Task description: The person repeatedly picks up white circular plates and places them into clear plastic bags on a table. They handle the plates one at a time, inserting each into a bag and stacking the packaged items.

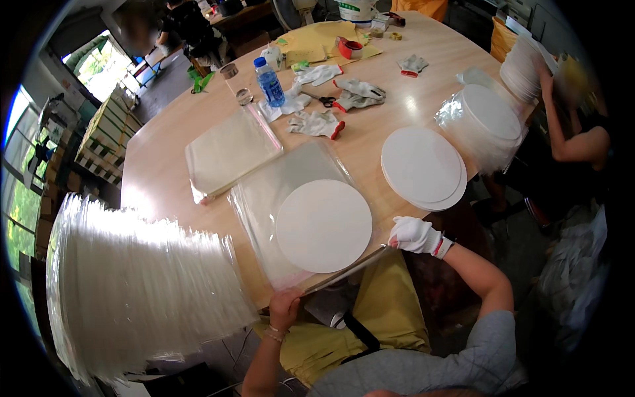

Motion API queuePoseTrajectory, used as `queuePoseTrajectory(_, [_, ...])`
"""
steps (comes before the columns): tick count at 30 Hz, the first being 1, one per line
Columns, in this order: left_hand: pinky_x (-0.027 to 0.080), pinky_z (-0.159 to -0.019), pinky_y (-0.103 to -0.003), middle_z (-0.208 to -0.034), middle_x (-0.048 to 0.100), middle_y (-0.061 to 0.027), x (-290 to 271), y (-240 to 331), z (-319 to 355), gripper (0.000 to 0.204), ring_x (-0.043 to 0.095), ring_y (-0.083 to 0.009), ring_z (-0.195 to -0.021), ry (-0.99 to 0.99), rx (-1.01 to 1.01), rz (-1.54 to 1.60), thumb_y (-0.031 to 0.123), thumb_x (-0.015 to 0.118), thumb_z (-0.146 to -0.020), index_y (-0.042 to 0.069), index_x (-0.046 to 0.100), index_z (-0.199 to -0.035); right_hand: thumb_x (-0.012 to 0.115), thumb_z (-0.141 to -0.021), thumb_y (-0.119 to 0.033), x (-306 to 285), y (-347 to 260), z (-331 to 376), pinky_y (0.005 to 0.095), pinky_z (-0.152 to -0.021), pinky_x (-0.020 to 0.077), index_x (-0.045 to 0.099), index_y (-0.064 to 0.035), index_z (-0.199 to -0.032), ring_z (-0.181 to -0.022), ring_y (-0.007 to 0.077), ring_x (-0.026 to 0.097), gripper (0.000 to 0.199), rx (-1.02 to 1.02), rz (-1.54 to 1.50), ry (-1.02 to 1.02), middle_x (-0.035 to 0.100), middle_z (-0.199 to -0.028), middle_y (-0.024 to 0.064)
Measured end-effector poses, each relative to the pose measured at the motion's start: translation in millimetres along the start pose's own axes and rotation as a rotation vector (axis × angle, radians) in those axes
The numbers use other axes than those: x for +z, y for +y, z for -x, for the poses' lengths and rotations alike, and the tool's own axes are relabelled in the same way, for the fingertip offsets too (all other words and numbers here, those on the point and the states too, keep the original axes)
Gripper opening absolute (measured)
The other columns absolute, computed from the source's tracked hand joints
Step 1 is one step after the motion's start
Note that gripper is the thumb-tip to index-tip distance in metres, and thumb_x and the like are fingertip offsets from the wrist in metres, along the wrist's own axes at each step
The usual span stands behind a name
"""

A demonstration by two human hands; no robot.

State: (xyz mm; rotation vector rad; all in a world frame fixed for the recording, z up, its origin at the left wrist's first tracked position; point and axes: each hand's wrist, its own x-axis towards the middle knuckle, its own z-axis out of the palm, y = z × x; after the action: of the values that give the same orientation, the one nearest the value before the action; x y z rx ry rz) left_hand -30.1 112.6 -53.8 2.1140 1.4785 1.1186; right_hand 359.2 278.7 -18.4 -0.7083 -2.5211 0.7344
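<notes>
A: What is the step now, do you think?

B: I judge it is the bagging of one disc. The white round disc [323, 225] lies inside a clear plastic bag [278, 198] on the near part of the wooden table [165, 165], and the bag mouth is at the near edge. The left hand [284, 309], bare, pinches the near left corner of the mouth between its fingers. The right hand [415, 235], in a white glove, pinches the near right corner; its fingers are curled together.

A: And what does the next move ask for?

B: Probably both corners must stay tight and level so the mouth can close flat, without the disc sliding.

A: What is around, from big to small?

B: At the near left stands a very tall stack of bagged discs [132, 291]. To the right lies a stack of bare white discs [423, 167], and further right a wrapped stack [486, 119]. Far left of the bag lies a pile of empty bags [228, 152]. Farther away are a water bottle [269, 81], spare gloves [316, 123] and scissors [326, 101]. Another person works at the far right, and windows are at the left.
</notes>
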Motion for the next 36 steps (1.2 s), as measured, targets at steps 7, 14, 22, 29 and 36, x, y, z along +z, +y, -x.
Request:
queuePoseTrajectory(7, [0.042,-0.056,-0.037,-0.066,0.059,-0.0109,12.9,10.3,9.9,0.02,0.056,-0.0279,-0.06,0.228,-0.249,-0.064,0.015,0.052,-0.089,0.005,0.062,-0.075,0.059,-0.074,-0.016,17.4,-4.4,-1.3,0.0355,-0.061,0.0478,0.059,-0.0083,-0.07,-0.068,0.025,0.061,0.008,0.298,0.072,0.176,0.063,-0.067,0.007])
queuePoseTrajectory(14, [0.042,-0.05,-0.038,-0.061,0.055,-0.0151,17.8,12.5,-2.5,0.027,0.053,-0.0317,-0.053,0.279,-0.536,-0.187,0.022,0.05,-0.091,0.004,0.056,-0.072,0.053,-0.082,-0.019,22.7,-35.0,-22.0,0.0412,-0.052,0.0443,0.053,-0.0073,-0.069,-0.053,0.0302,0.057,0.017,0.548,0.137,0.276,0.057,-0.055,0.0102])
queuePoseTrajectory(22, [0.044,-0.05,-0.043,-0.06,0.056,-0.016,14.9,11.0,-14.5,0.027,0.056,-0.0355,-0.056,0.158,-0.637,-0.399,0.03,0.05,-0.089,0.008,0.055,-0.074,0.053,-0.083,-0.025,38.2,-32.2,-28.5,0.0449,-0.048,0.0409,0.051,-0.0085,-0.066,-0.05,0.0328,0.055,0.024,0.562,0.495,0.285,0.054,-0.054,0.0141])
queuePoseTrajectory(29, [0.045,-0.052,-0.045,-0.064,0.059,-0.0165,11.7,5.1,-25.2,0.03,0.058,-0.0358,-0.059,0.063,-0.677,-0.423,0.034,0.052,-0.087,0.007,0.057,-0.075,0.05,-0.084,-0.029,42.2,-27.4,-30.9,0.0454,-0.048,0.0419,0.053,-0.01,-0.068,-0.05,0.0319,0.057,0.025,0.614,0.616,0.155,0.057,-0.055,0.0118])
queuePoseTrajectory(36, [0.046,-0.055,-0.037,-0.068,0.059,-0.0119,1.3,27.0,-7.1,0.02,0.059,-0.0274,-0.062,0.326,-0.711,-0.313,0.025,0.061,-0.083,0.006,0.057,-0.078,0.051,-0.081,-0.031,44.2,-22.5,-26.3,0.0473,-0.044,0.0393,0.049,-0.0102,-0.07,-0.048,0.0328,0.055,0.023,0.695,0.593,0.186,0.055,-0.052,0.0134])
